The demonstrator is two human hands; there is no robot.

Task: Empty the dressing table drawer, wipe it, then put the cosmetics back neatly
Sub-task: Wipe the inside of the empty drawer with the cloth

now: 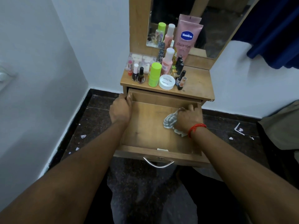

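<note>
The wooden drawer (145, 133) is pulled out and holds no cosmetics. My left hand (120, 109) grips its left side wall near the back corner. My right hand (188, 118) presses a crumpled grey-and-white striped cloth (169, 121) on the drawer floor by the right wall. The cosmetics stand crowded on the dressing table top (199, 84): a pink Vaseline tube (186, 38), a lime-green bottle (154, 74), a pink bottle (167, 61), a white round jar (167, 81), nail polish bottles (138, 75) and small dark bottles (180, 65).
A mirror (215, 21) stands behind the cosmetics. White walls close in on the left and right. The dark floor (90, 120) carries bits of white paper. A blue curtain (275, 29) hangs at upper right. A metal handle (158, 164) sticks out of the drawer front.
</note>
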